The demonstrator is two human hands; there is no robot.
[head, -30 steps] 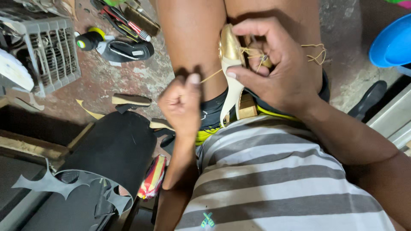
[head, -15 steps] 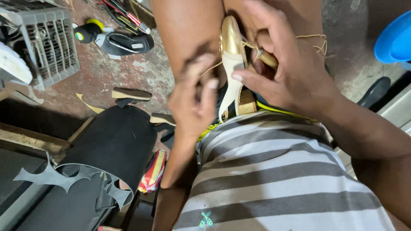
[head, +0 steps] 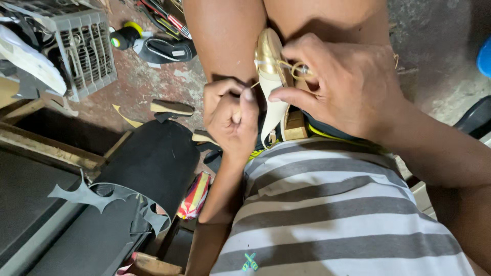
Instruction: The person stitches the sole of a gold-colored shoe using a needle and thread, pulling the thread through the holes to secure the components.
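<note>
A gold and cream shoe (head: 269, 82) stands on edge between my knees, sole side toward me, with a wooden heel block (head: 295, 125) at its lower end. My right hand (head: 337, 84) grips the shoe from the right, thumb across the cream sole, and a yellow thread (head: 289, 69) loops under its fingers. My left hand (head: 228, 115) is closed just left of the shoe, pinching the thread's end between thumb and forefinger. A grey and white striped shirt (head: 327, 204) fills the lower frame.
A grey plastic crate (head: 84, 51) stands at top left, a black sandal (head: 169, 50) and tools beside it. A black rubber sheet (head: 148, 163) with cut-out scraps lies at lower left. Sole pieces (head: 171, 107) rest on the stained concrete floor. A blue tub edge (head: 485, 56) shows at right.
My left hand has moved up and closed in against the shoe's left side, drawing the thread short. The right hand has slid down over the shoe's upper part.
</note>
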